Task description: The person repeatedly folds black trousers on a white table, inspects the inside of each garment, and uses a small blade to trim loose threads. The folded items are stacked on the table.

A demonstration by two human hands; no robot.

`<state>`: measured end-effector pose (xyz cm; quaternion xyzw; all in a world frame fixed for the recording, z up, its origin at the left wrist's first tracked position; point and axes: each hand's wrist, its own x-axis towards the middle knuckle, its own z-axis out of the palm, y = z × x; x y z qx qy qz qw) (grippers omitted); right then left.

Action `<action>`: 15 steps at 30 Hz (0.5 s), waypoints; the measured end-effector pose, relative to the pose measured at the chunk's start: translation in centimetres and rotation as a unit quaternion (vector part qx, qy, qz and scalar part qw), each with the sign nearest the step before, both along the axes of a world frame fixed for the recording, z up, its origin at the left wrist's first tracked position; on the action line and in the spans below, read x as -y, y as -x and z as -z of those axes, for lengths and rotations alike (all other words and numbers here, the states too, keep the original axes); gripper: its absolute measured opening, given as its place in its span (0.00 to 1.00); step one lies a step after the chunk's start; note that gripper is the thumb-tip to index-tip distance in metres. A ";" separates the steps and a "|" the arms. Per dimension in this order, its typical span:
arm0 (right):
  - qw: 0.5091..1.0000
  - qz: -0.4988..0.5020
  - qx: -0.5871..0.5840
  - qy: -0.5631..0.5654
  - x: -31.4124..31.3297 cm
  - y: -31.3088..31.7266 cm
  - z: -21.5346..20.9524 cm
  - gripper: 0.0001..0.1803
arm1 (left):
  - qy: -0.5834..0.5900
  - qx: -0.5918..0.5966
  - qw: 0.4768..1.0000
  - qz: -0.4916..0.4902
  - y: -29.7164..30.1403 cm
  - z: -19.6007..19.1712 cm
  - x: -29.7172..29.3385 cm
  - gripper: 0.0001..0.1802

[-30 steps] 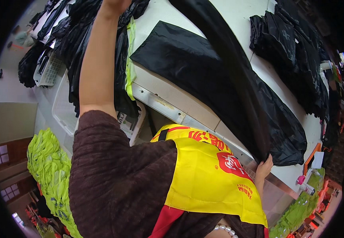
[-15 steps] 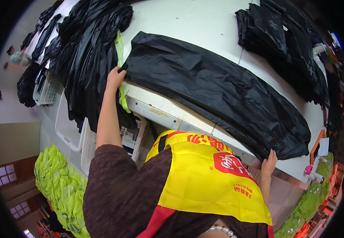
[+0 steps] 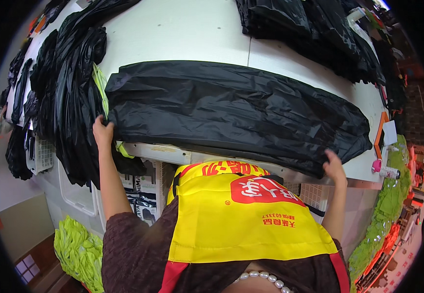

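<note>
A long black garment piece [image 3: 231, 105] of thin, shiny, creased fabric lies spread across the white table, along its front edge. At its left end is my left hand [image 3: 103, 132], thumb and finger apart, beside a bright yellow-green strip [image 3: 100, 90]. My right hand [image 3: 335, 167] rests at the front edge near the right end, its fingers apart and a little blurred. Neither hand shows fabric clearly pinched in it. Next to the left hand, a heap of black garments [image 3: 70, 97] hangs over the table edge.
A stack of black garments [image 3: 309, 34] sits at the far right of the white table [image 3: 187, 29]. A pink-capped bottle [image 3: 387, 171] stands by the right corner. White crates [image 3: 77, 195] are below on the left, near a yellow-green fabric pile [image 3: 77, 251]. More green fabric [image 3: 385, 210] lies right.
The view has shifted, and the black piece now lies straighter along the table edge. My right hand's fingers have spread from their earlier hold on the fabric; the left hand's have loosened too.
</note>
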<state>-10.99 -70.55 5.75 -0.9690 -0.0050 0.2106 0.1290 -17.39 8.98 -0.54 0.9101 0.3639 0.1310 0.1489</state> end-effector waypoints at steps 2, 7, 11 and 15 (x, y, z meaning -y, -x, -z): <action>0.988 -0.014 0.155 0.002 -2.2 -4.1 -0.9 0.24 | 0.044 0.092 0.994 0.036 -3.2 0.1 -2.6 0.24; 0.954 -0.116 0.275 -0.014 -7.8 -14.5 -0.1 0.23 | 0.105 -0.012 0.994 -0.015 -12.4 -4.1 -2.1 0.28; 0.958 -0.180 0.222 0.014 -9.5 -19.1 2.4 0.22 | 0.322 0.023 0.944 0.062 -15.3 -3.1 -3.6 0.21; 0.980 -0.183 0.077 0.014 -9.0 -20.2 4.1 0.22 | 0.432 0.237 0.867 0.078 -15.6 -2.0 -3.7 0.17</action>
